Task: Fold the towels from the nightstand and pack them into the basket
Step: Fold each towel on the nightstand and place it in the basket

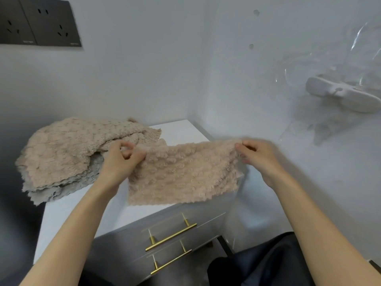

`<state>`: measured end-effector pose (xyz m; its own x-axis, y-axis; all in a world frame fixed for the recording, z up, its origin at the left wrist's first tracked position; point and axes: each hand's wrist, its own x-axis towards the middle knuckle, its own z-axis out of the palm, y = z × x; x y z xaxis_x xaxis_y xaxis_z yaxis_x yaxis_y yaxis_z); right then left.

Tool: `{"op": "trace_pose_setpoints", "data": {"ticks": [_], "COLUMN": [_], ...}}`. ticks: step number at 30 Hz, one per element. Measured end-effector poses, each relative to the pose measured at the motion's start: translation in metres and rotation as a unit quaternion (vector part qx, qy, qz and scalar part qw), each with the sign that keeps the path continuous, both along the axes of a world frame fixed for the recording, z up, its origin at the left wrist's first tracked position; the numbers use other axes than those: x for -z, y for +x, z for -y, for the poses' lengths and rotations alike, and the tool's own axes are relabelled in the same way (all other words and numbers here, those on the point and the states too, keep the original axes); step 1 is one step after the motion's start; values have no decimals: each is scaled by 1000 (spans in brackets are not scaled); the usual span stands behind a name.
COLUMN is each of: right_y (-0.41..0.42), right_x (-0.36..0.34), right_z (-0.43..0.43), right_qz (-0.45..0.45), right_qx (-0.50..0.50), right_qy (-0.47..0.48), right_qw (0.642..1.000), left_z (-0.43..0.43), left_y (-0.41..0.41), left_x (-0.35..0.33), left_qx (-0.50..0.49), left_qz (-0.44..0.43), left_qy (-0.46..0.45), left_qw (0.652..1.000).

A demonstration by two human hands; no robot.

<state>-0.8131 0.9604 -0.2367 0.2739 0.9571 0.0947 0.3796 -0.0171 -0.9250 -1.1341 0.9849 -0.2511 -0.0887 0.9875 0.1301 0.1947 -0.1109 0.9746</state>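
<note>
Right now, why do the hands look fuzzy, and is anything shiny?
Head view: the right hand and the top edge of the towel are smeared by motion, the left hand less so; the wide lens tilts the sockets and the nightstand; clear plastic at the right glints.

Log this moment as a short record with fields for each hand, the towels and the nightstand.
left hand: pinches the upper left corner of the held beige towel
right hand: pinches its upper right corner
held beige towel: spread between both hands above the nightstand
towel pile: on the nightstand's left side, beige over grey towel
nightstand: white top, two drawers with gold bar handles
basket: not in view
</note>
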Motion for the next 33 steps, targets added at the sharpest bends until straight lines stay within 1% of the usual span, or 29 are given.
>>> {"op": "trace_pose_setpoints", "data": {"ticks": [2,5,7,10,12,13,15,16,17,18,20,23,25,28,30,33], "right_y": [-5,-12,-19,-28,-31,-33,-36,-37,-38,-38,-36,-33,-33,-34,-35,-32], "right_x": [-5,-9,-10,-12,-14,-15,-14,-12,-10,-8,-1,9,14,22,23,23], "right_z": [-1,-2,-2,-3,-2,-1,0,-1,-2,-3,-9,-21,-28,-35,-39,-44], "right_qz": [-67,-152,-180,-193,-201,-194,-171,-160,-146,-132,-91,-1,47,111,138,133], "right_qx": [2,-11,-17,-1,10,21,44,52,57,60,65,58,33,-16,-33,-20], "right_qy": [44,97,124,156,170,176,188,188,181,167,117,43,-6,-74,-90,-94], "right_qw": [997,984,976,969,965,965,966,968,971,975,987,997,998,991,986,986], "left_z": [4,10,13,17,18,18,18,18,19,18,14,7,5,1,-1,-1], "left_y": [-12,-30,-35,-35,-35,-35,-33,-32,-31,-29,-28,-24,-20,-13,-11,-15], "left_x": [-10,-20,-22,-21,-22,-23,-24,-24,-23,-21,-13,0,8,18,22,25], "left_qx": [-9,-26,-38,-71,-66,-44,6,14,11,1,-20,-47,-56,-79,-92,-90], "left_qz": [57,64,29,-67,-88,-74,4,41,58,53,0,-114,-200,-316,-338,-322], "left_qy": [38,71,93,136,146,141,110,86,68,54,36,17,16,39,54,51], "left_qw": [998,995,994,986,983,986,994,995,996,997,999,992,978,945,935,941]}}
